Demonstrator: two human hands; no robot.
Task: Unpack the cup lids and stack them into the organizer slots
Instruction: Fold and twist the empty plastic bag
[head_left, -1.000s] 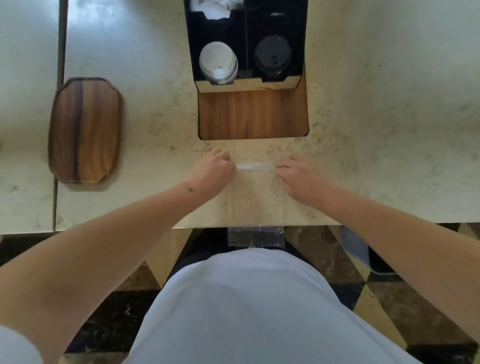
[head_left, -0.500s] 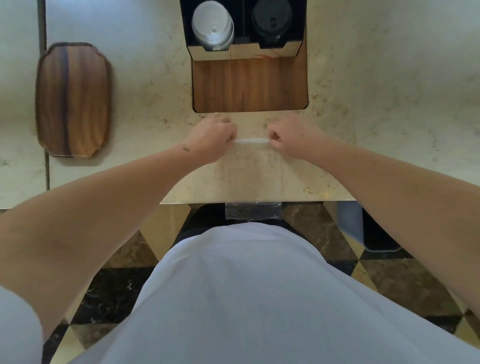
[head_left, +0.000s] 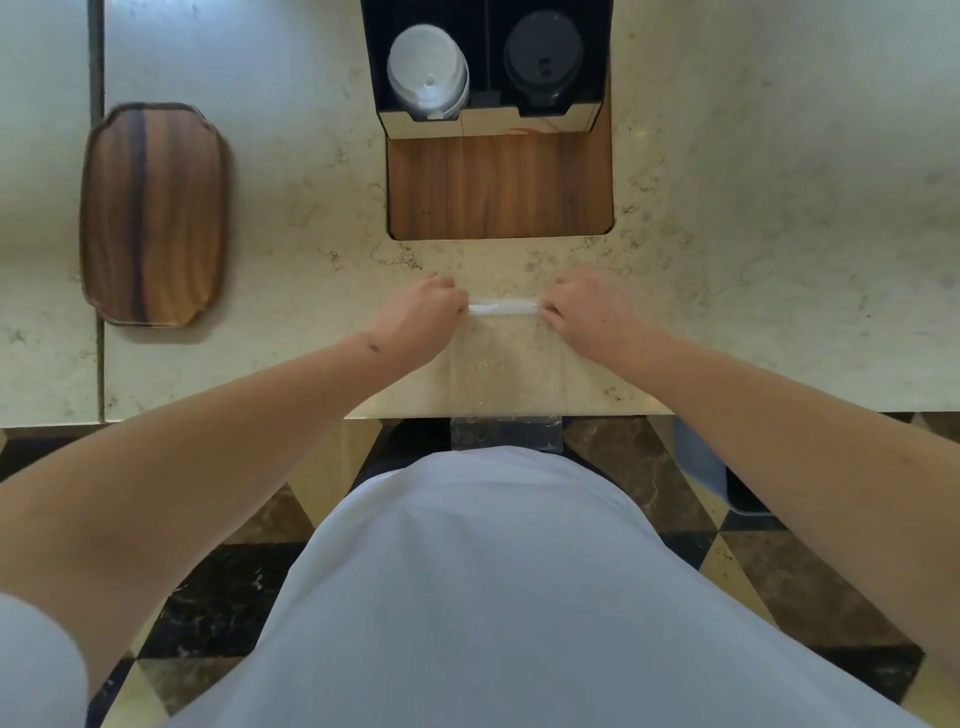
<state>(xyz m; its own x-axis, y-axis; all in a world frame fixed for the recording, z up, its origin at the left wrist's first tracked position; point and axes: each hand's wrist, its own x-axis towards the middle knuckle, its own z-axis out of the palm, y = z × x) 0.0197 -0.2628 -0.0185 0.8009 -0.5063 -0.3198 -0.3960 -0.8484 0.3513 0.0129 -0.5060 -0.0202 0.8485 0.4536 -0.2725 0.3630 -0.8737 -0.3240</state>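
Flat on the desk (head_left: 727, 260), clear plastic bag (head_left: 506, 374), near end hanging over the edge. Pinched at its rolled top between left hand (head_left: 421, 317) and right hand (head_left: 587, 309). Beyond, organizer (head_left: 488, 122) with white lids (head_left: 427, 70) and black lids (head_left: 543, 54).

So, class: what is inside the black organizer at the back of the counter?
The black organizer holds a stack of white lids in its left slot and black lids in its right. How many lie beneath each top lid is hidden.
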